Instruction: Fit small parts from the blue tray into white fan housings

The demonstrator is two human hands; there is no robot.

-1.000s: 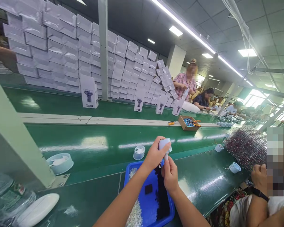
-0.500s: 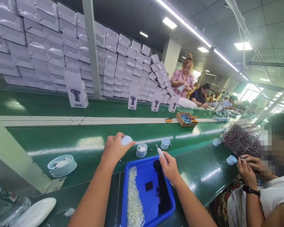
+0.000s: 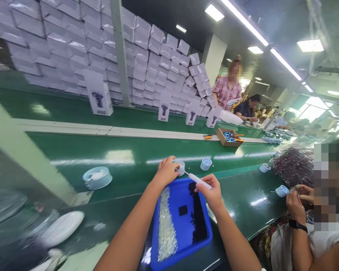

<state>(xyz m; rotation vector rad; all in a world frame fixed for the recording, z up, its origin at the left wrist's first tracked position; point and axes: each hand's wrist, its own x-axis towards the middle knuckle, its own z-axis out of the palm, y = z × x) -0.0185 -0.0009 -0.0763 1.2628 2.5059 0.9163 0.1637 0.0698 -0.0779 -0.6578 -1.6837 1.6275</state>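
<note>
My left hand is closed round the near side of a small pale-blue round cup on the green bench. Its fingers hide part of the cup, and I cannot make out what lies inside. In my right hand is a white pen-shaped tool with a thin tip, which points left at the cup's edge. Below both hands lies a blue tray with small clear pieces on its left side and black pieces on its right. A small black square lies between them.
Another blue cup stands to the right, and a wider blue dish to the left. Behind are a cardboard box and stacked white boxes. A co-worker's hands hold a blue cup at right.
My left hand, which held a pale-blue rounded piece in the air, has moved right and down onto the cup. The tool in my right hand has tilted flatter, its tip now at the cup.
</note>
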